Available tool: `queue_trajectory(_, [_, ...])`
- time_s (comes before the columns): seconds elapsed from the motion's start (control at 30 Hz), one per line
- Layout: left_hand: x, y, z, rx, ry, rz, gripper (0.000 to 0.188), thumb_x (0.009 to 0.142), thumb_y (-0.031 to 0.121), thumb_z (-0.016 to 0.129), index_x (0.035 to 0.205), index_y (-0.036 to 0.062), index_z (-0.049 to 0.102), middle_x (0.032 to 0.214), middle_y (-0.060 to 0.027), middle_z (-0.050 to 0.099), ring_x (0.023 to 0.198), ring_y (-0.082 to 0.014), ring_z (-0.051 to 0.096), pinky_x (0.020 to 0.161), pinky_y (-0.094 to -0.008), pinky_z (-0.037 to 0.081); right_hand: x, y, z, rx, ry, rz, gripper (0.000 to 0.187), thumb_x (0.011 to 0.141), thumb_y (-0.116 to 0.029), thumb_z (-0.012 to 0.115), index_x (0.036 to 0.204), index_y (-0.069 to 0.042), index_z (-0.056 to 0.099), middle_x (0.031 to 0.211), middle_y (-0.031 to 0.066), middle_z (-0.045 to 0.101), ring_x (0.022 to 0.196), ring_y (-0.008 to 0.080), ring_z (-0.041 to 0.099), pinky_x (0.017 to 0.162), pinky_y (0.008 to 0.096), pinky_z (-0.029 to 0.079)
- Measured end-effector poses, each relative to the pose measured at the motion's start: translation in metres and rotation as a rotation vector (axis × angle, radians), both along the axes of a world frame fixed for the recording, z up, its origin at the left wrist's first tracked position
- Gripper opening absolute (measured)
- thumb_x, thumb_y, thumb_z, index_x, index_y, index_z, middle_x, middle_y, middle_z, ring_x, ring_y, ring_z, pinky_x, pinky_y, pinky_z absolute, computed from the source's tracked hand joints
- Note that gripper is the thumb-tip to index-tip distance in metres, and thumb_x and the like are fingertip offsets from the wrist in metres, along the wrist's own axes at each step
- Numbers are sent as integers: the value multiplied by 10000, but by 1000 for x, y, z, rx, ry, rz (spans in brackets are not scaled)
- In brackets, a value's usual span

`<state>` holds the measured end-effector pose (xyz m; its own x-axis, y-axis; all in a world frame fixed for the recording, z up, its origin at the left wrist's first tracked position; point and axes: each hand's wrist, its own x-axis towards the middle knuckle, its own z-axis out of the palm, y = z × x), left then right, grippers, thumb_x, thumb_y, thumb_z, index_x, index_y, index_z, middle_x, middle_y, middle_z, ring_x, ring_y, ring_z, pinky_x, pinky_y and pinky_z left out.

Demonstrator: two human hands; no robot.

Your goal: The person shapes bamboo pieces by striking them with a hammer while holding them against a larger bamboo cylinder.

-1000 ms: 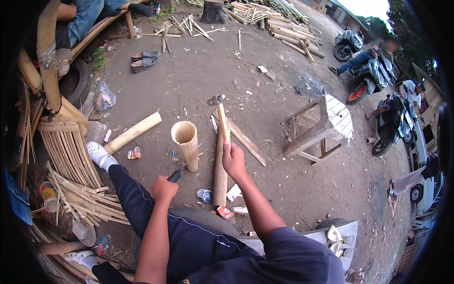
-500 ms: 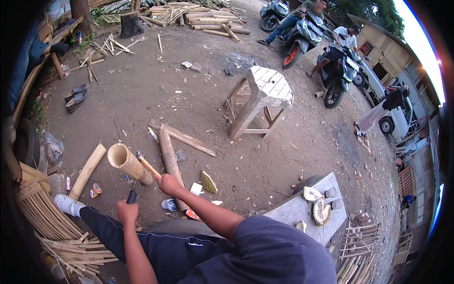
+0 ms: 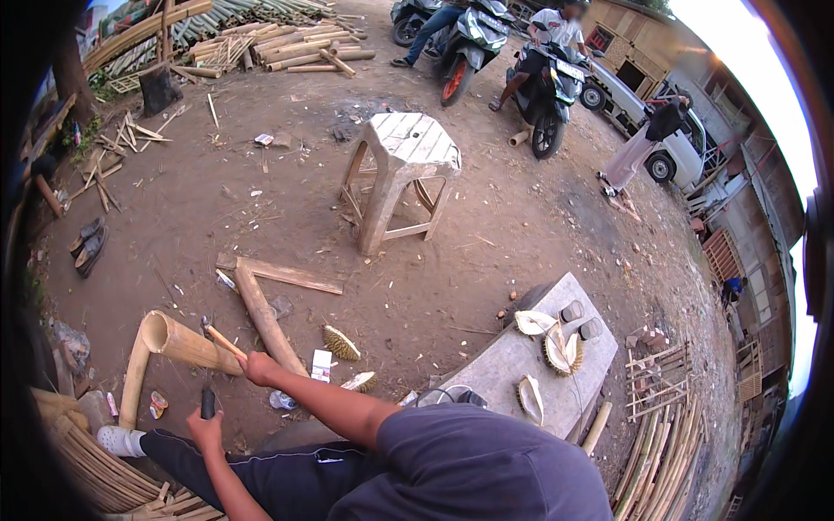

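My left hand [image 3: 205,430] is closed round a black-handled tool [image 3: 208,402] held upright; its far end is too small to make out. My right hand [image 3: 258,368] grips a hammer [image 3: 228,342] by its wooden handle, with the metal head pointing up and to the left. Just beyond both hands, a thick hollow bamboo section [image 3: 193,344] leans to the left, its open end against a thinner bamboo pole [image 3: 135,378]. The hammer head is close beside the thick section in view; I cannot tell whether they touch.
To the right, a low grey slab [image 3: 486,356] holds durian husks [image 3: 563,349] and two dark glasses. Wooden pieces [image 3: 265,317] lie ahead, before a plastic stool [image 3: 408,165]. Bamboo strips [image 3: 95,460] are at lower left. Motorbikes [image 3: 556,91] and people are farther off.
The thick bamboo section has tipped left, its open end now at the thinner pole. The whole view has turned right. Both hands keep hold of their tools.
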<state>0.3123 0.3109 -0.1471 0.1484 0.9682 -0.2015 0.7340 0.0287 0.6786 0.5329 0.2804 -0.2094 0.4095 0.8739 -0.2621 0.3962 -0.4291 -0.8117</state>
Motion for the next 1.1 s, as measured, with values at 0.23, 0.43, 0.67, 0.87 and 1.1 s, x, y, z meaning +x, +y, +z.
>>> queue_trajectory(0.23, [-17,-2,-17,14,-224,-66,141,757,51,713,814,-25,609,615,-43,564,491,-134,561,481,-306,442,-5,7,-3,-19,16,9,611,984,-461,414,869,87,657,855,338,636,869,478,633,784,527,500])
queue_trajectory(0.43, [8,-18,9,-82,-218,-84,157,829,105,680,918,-5,612,593,-4,505,450,-99,506,409,-262,405,13,-13,-63,-317,-237,336,366,928,-332,538,917,-1,695,965,215,686,913,397,655,772,476,519])
queue_trajectory(0.67, [2,-11,-28,10,-187,-117,254,748,122,732,915,-32,619,684,-96,572,610,-215,535,628,-385,461,22,-78,-145,-577,-227,750,285,825,-252,612,995,-50,718,929,168,704,834,332,676,703,432,532])
queue_trajectory(0.87, [-8,-20,13,194,-28,-91,268,724,144,761,885,-29,633,652,-116,537,590,-201,488,603,-373,437,39,-29,40,-185,18,-120,600,957,-459,472,898,114,639,809,305,649,786,447,647,710,496,511])
queue_trajectory(1.1, [-8,-13,2,107,36,-107,227,756,139,736,873,-39,657,622,-47,530,590,-132,486,587,-344,436,85,6,212,569,-41,-295,474,998,-370,456,808,51,560,697,285,574,682,464,581,623,512,429])
